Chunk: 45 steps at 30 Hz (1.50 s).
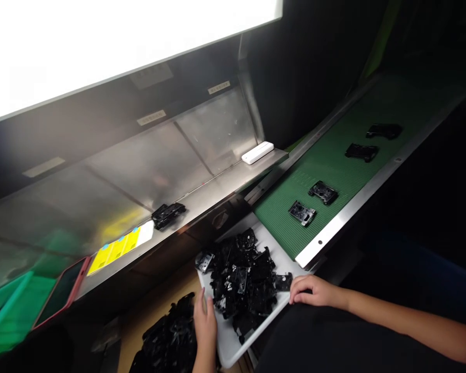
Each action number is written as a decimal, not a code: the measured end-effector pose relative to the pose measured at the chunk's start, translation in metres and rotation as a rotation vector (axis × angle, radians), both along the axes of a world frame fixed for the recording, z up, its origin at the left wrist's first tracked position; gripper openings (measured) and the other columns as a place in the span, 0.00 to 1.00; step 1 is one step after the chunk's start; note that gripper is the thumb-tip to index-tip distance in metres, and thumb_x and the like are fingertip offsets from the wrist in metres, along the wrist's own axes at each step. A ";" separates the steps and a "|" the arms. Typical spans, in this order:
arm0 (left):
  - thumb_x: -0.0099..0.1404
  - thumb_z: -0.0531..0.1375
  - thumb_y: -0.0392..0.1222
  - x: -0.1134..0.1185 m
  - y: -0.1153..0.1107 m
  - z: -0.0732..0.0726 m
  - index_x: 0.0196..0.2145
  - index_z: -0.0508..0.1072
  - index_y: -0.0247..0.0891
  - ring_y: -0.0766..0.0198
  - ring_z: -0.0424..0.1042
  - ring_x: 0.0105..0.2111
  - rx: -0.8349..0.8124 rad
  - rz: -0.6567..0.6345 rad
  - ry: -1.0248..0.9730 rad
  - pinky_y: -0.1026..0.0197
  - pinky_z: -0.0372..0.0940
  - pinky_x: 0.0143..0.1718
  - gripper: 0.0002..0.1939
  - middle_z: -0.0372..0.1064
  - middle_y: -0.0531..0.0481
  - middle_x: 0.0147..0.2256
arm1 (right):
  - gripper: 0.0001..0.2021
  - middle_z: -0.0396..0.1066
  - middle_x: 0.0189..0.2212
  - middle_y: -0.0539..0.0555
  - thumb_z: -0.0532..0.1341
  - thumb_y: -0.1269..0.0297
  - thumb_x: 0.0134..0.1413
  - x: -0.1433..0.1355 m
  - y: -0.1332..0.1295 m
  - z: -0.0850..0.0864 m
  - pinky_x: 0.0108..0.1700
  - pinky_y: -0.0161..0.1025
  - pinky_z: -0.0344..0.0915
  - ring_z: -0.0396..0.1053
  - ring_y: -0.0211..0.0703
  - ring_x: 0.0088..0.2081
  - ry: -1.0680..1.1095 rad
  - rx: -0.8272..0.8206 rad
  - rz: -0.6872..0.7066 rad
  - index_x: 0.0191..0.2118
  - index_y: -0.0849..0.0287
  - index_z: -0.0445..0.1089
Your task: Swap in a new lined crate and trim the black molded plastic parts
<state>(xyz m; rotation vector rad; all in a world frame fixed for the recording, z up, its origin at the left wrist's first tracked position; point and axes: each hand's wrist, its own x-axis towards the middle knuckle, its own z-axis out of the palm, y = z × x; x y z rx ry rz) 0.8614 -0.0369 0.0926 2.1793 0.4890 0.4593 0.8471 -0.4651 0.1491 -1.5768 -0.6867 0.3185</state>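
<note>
A white plastic tray [233, 357] heaped with small black molded plastic parts [241, 280] sits below the end of the green conveyor. Beside its left wall is my left hand [205, 321], fingers stretched upward and thumb apart, with no part visible in it. My right hand [310, 291] is closed at the tray's right rim, its fingertips curled over the edge. Close to those fingertips lies a single black part [283, 282]; whether they touch it I cannot tell. The underside of the right fingers is hidden.
Several black parts [323, 192] lie spaced along the green conveyor belt [279, 207]. More black parts fill a cardboard box [140, 311] at lower left. A metal shelf [213, 191] holds a black part [168, 214], white case [258, 153], yellow label sheet [116, 250] and red-edged device [62, 292].
</note>
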 end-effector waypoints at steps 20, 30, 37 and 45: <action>0.54 0.73 0.51 0.141 -0.367 0.077 0.72 0.41 0.35 0.39 0.46 0.71 0.055 -0.862 -0.077 0.35 0.46 0.69 0.61 0.45 0.28 0.70 | 0.13 0.75 0.33 0.55 0.60 0.60 0.68 -0.026 -0.065 0.058 0.42 0.38 0.71 0.73 0.41 0.35 -0.044 0.082 -0.385 0.39 0.61 0.79; 0.58 0.71 0.46 0.089 -0.341 0.146 0.73 0.41 0.47 0.47 0.60 0.63 0.122 -0.782 -0.371 0.40 0.57 0.65 0.57 0.59 0.37 0.63 | 0.12 0.74 0.34 0.56 0.59 0.60 0.69 -0.033 -0.099 0.069 0.41 0.38 0.71 0.72 0.42 0.36 -0.050 0.136 -0.565 0.39 0.59 0.77; 0.54 0.74 0.44 0.021 -0.303 0.187 0.73 0.36 0.47 0.46 0.64 0.61 0.192 -0.771 -0.582 0.38 0.60 0.63 0.63 0.61 0.34 0.62 | 0.12 0.73 0.34 0.55 0.59 0.59 0.69 -0.026 -0.096 0.071 0.41 0.38 0.70 0.72 0.43 0.36 -0.040 0.132 -0.548 0.40 0.58 0.77; 0.54 0.74 0.44 -0.020 -0.277 0.196 0.73 0.37 0.45 0.45 0.65 0.61 0.224 -0.618 -0.560 0.37 0.61 0.61 0.63 0.62 0.33 0.62 | 0.13 0.74 0.35 0.56 0.59 0.57 0.69 -0.014 -0.078 0.069 0.43 0.40 0.70 0.72 0.44 0.38 -0.027 0.114 -0.370 0.40 0.58 0.77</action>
